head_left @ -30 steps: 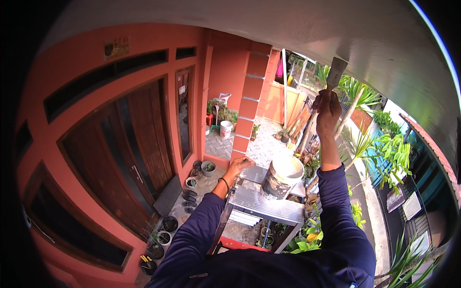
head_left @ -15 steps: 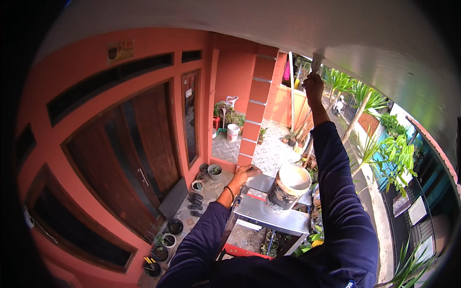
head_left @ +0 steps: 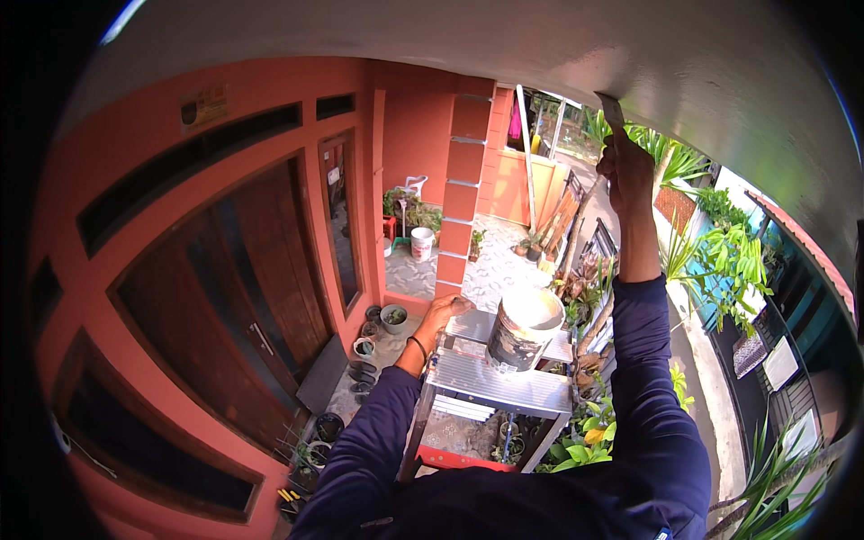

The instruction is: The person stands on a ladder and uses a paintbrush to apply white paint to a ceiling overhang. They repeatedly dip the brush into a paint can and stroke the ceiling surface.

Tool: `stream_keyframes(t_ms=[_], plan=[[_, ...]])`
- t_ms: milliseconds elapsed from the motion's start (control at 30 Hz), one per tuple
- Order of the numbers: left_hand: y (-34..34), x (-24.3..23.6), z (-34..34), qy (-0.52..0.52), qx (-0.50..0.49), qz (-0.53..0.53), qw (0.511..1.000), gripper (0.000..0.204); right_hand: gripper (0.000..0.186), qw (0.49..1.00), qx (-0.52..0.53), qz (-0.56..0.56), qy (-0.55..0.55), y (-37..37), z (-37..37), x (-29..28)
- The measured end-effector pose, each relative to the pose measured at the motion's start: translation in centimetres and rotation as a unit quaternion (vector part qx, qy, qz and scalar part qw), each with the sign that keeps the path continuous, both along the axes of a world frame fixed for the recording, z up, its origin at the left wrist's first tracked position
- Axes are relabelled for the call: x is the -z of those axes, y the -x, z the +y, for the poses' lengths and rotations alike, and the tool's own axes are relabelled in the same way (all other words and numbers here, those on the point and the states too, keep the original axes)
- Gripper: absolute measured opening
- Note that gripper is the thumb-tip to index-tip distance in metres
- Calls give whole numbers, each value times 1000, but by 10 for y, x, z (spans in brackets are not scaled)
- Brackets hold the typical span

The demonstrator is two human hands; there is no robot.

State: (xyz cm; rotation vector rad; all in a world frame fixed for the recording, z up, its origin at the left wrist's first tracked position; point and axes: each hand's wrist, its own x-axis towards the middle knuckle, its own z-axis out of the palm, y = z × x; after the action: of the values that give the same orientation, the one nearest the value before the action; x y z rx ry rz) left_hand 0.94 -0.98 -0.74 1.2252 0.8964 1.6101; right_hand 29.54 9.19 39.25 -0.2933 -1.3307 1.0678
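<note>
My right hand (head_left: pixel 628 166) is raised, closed on a putty knife (head_left: pixel 612 110) whose blade meets the glossy, pale underside of the overhang (head_left: pixel 684 72), partly shadowed by it. My left hand (head_left: pixel 441 315) is low at centre, fingers curled on the far left edge of the aluminium stepladder's top (head_left: pixel 468 378); its exact grip is small to see. A white bucket (head_left: pixel 526 328), smeared with grey, stands on that top, right of my left hand.
An orange house wall (head_left: pixel 162 378) with wooden doors (head_left: pixel 207 297) and potted plants (head_left: pixel 393 317) is at left. Beyond the ladder are a pillar (head_left: pixel 463 180) and white pail (head_left: pixel 422 244). Plants (head_left: pixel 733 261), a narrow path and a dark gate (head_left: pixel 747 378) are at right.
My right hand and knife moved up and left, then back rightward; the blade now shows more edge-on than a second ago. My left hand has shifted only slightly with the view.
</note>
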Motion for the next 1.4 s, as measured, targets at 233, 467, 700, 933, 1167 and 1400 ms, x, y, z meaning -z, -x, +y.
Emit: stream_keyframes(t_ms=[233,467,700,933,1167,1400], plan=[[2,1,0,4,-11,17,1000,33,34,983,33,75,-162,-51,-90,57],[6,7,8,-21,-13,19,999,28,32,931,233,63,-274,-25,-1,69],[8,9,7,-43,-16,31,998,22,30,961,185,47,-199,-8,158,32],[2,-3,-4,-16,-21,20,999,22,26,849,410,-182,-279,-20,271,49],[12,8,8,-17,-1,40,999,28,30,988,57,-54,130,-35,204,40],[17,19,17,-36,11,23,999,25,26,997,15,48,63,-63,105,-25]])
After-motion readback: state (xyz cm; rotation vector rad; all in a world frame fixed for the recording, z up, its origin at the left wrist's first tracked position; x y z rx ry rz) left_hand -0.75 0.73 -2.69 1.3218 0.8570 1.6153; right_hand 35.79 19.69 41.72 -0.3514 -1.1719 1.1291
